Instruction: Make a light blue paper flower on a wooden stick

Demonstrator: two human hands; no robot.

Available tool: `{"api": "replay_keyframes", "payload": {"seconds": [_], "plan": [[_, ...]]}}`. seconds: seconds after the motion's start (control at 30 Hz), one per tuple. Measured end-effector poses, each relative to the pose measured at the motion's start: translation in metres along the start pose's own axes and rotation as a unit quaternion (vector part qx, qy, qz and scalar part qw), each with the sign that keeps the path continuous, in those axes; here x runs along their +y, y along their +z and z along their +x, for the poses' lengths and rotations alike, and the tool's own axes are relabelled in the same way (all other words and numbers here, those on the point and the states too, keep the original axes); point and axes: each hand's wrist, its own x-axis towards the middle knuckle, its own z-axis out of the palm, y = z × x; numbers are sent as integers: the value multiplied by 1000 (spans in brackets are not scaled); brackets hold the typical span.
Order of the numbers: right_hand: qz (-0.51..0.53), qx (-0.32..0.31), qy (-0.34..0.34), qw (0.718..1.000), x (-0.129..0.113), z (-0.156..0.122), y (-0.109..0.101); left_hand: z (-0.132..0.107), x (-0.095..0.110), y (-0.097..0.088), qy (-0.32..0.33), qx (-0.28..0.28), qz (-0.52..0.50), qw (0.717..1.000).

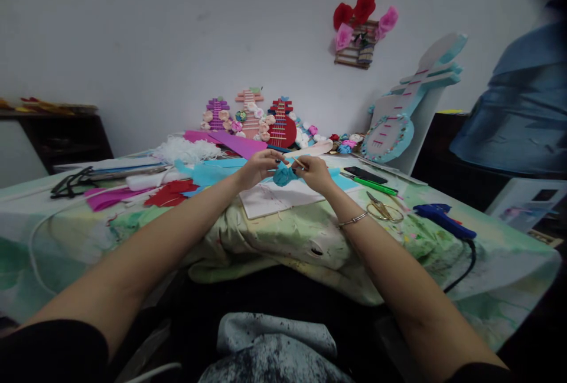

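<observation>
A teal-blue crumpled paper flower (284, 176) is between my two hands, above a white sheet (277, 199) on the table. My left hand (262, 169) closes its fingertips on the flower's left and upper edge. On the other side, my right hand (315, 173) pinches a thin pale stick (300, 163) and touches the flower's right edge. The finest detail at the fingertips is too small to make out. Light blue paper (212, 172) lies behind and to the left of my hands.
Gold-handled scissors (384, 208), a green cutter (376, 185), a black phone (365, 175) and a blue glue gun (443, 219) with a cord lie to the right. Red scraps (172, 193) and black glasses (68, 182) lie left. Decorated instrument models (280, 126) stand behind.
</observation>
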Motion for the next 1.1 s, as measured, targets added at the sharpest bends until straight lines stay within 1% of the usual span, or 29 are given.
{"api": "replay_keyframes", "payload": {"seconds": [0.07, 0.17, 0.4, 0.57, 0.8, 1.0, 1.1], "plan": [[5, 10, 6, 1000, 1, 0, -1, 0, 1, -2, 0, -1, -12, 1000], [14, 13, 9, 1000, 3, 1, 0, 0, 1, -4, 13, -5, 0, 1000], [-2, 25, 23, 999, 3, 1, 0, 0, -3, -4, 18, -38, 22, 999], [-2, 12, 30, 999, 0, 0, 0, 1, -6, -4, 20, -19, 26, 999], [-5, 0, 44, 999, -4, -1, -2, -1, -3, -1, 3, 11, 41, 999], [-9, -6, 45, 999, -3, -1, -1, 0, -3, -2, 8, 0, 50, 999], [-3, -10, 45, 999, -2, -1, -1, 1, -3, -2, 18, -22, 48, 998]]}}
